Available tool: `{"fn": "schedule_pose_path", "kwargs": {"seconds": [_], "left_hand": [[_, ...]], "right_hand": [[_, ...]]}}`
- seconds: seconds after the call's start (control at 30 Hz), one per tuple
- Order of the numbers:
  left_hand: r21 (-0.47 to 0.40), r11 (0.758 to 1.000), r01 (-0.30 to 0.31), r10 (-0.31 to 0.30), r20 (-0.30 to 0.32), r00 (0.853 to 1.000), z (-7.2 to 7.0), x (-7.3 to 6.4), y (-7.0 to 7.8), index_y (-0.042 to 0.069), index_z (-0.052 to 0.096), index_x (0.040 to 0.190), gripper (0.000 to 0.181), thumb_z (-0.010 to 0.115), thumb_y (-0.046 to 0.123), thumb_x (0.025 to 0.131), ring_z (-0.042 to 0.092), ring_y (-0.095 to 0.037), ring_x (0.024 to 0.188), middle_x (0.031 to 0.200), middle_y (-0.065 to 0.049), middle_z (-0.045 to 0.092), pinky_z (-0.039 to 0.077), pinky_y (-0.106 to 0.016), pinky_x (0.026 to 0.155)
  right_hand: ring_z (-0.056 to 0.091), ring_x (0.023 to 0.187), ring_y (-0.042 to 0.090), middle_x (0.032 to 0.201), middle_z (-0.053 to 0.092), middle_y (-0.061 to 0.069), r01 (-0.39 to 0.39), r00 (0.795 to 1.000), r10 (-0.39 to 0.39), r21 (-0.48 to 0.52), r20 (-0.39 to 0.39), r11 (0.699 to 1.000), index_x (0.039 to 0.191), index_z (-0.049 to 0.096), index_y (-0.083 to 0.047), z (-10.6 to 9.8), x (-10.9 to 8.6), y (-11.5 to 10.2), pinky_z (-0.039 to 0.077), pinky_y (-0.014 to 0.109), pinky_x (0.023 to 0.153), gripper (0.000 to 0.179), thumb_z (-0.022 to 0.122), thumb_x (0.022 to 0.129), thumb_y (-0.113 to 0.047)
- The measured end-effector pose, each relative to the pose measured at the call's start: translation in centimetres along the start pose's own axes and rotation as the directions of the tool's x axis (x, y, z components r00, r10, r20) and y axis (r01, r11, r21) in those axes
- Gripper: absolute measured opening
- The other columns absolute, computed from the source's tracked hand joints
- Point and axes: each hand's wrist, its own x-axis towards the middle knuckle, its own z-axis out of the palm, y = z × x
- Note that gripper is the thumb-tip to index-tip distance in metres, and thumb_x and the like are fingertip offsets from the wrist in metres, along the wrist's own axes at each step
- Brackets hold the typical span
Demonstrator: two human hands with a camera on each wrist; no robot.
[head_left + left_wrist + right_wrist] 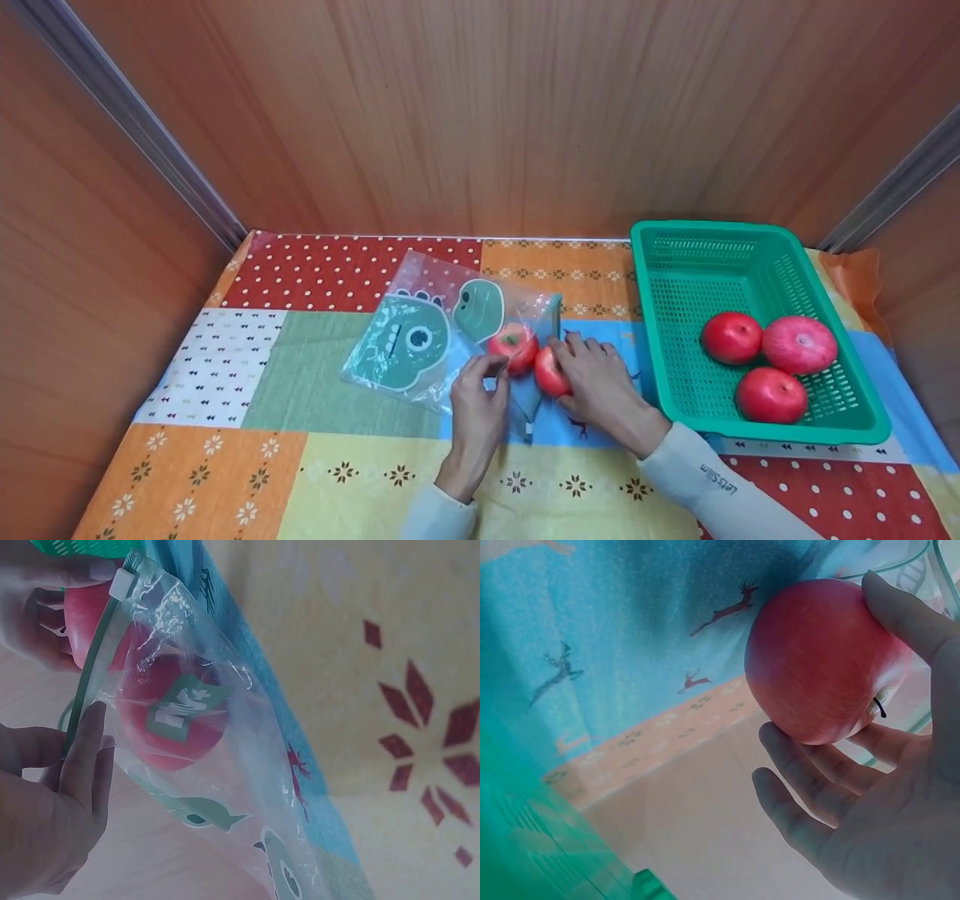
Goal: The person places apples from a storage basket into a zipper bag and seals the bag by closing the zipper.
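R sleeve (712, 480) nearest cam, R hand (604, 386) curls fingers, spread to its girth, round an apple (550, 371) by the mouth of the bag (405, 337), whose zip edge L hand (480, 405) pinches, prob. to steady it, w/ 2nd apple (514, 358) inside & 3 red fruits (731, 337) in basket (643, 300).

Wood-grain walls (480, 112) on three sides (grey strips (142, 120) at the corners) around a patchwork cloth (322, 409).

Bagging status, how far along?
Done: one apple looks to be inside the bag. In hand: the right hand holds another apple at the bag's mouth while the left hand pinches its edge. Remaining, probably: the three fruits in the basket, if they're going in too, then closing the open bag.
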Motion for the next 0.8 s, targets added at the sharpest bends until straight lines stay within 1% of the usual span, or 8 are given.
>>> {"fn": "schedule_pose_path", "kwargs": {"seconds": [0.13, 0.23, 0.33, 0.47, 0.6, 0.8], "left_hand": [[-0.019, 1.0, 0.014, -0.014, 0.006, 1.0, -0.1, 0.1, 0.0, 0.007, 0.078, 0.111, 0.022, 0.076, -0.005, 0.093, 0.072, -0.02, 0.094, 0.103, -0.005, 0.075, 0.064, -0.035, 0.085], [-0.054, 0.998, 0.037, -0.036, 0.016, 0.999, -0.2, 0.3, 0.0, 0.007, 0.078, 0.112, 0.021, 0.076, -0.004, 0.094, 0.072, -0.02, 0.093, 0.104, -0.004, 0.075, 0.064, -0.033, 0.083], [-0.09, 0.994, 0.06, -0.058, 0.032, 0.998, -0.2, 0.4, -0.1, 0.006, 0.078, 0.113, 0.022, 0.075, -0.004, 0.094, 0.072, -0.02, 0.094, 0.107, -0.005, 0.076, 0.064, -0.036, 0.085], [-0.102, 0.991, 0.087, -0.083, 0.044, 0.996, -0.4, 0.6, -0.1, 0.007, 0.078, 0.114, 0.024, 0.074, -0.006, 0.094, 0.072, -0.02, 0.095, 0.108, -0.005, 0.076, 0.064, -0.034, 0.083], [-0.105, 0.99, 0.095, -0.091, 0.043, 0.995, -0.4, 0.7, 0.0, 0.006, 0.078, 0.113, 0.023, 0.074, -0.006, 0.093, 0.072, -0.021, 0.093, 0.107, -0.005, 0.077, 0.064, -0.032, 0.079], [-0.129, 0.986, 0.109, -0.105, 0.036, 0.994, -0.4, 0.6, 0.3, 0.005, 0.077, 0.113, 0.02, 0.074, -0.002, 0.095, 0.072, -0.02, 0.094, 0.107, -0.005, 0.076, 0.064, -0.034, 0.082]], "right_hand": [[0.06, 0.122, 0.043, 0.138, 0.059, 0.023, -0.007, 1.0, 0.007, 0.002, -0.019, 1.0, 0.15, 0.052, -0.005, 0.1, 0.5, -0.3, 0.051, 0.061, 0.105, 0.085, 0.094, 0.08, -0.029], [0.061, 0.121, 0.042, 0.135, 0.06, 0.021, -0.004, 0.999, 0.004, 0.004, -0.044, 1.0, 0.149, 0.053, -0.004, 0.3, 0.8, -0.5, 0.052, 0.06, 0.104, 0.085, 0.094, 0.08, -0.029], [0.06, 0.125, 0.041, 0.137, 0.059, 0.021, -0.011, 0.999, 0.012, 0.019, -0.041, 1.0, 0.151, 0.051, -0.005, 0.4, 1.0, -0.7, 0.052, 0.06, 0.105, 0.086, 0.094, 0.081, -0.03], [0.059, 0.126, 0.041, 0.138, 0.058, 0.021, -0.019, 0.999, 0.021, 0.04, -0.045, 0.999, 0.151, 0.051, -0.005, 0.8, 1.4, -1.0, 0.051, 0.06, 0.106, 0.087, 0.094, 0.08, -0.031], [0.06, 0.122, 0.04, 0.136, 0.059, 0.02, -0.023, 0.997, 0.027, 0.049, -0.076, 0.999, 0.148, 0.054, -0.004, 1.2, 1.7, -1.2, 0.053, 0.059, 0.104, 0.084, 0.095, 0.079, -0.03], [0.062, 0.116, 0.036, 0.131, 0.061, 0.018, -0.026, 0.99, 0.035, 0.071, -0.135, 0.997, 0.143, 0.057, -0.004, 1.8, 2.1, -1.5, 0.056, 0.054, 0.098, 0.081, 0.096, 0.078, -0.033]]}}
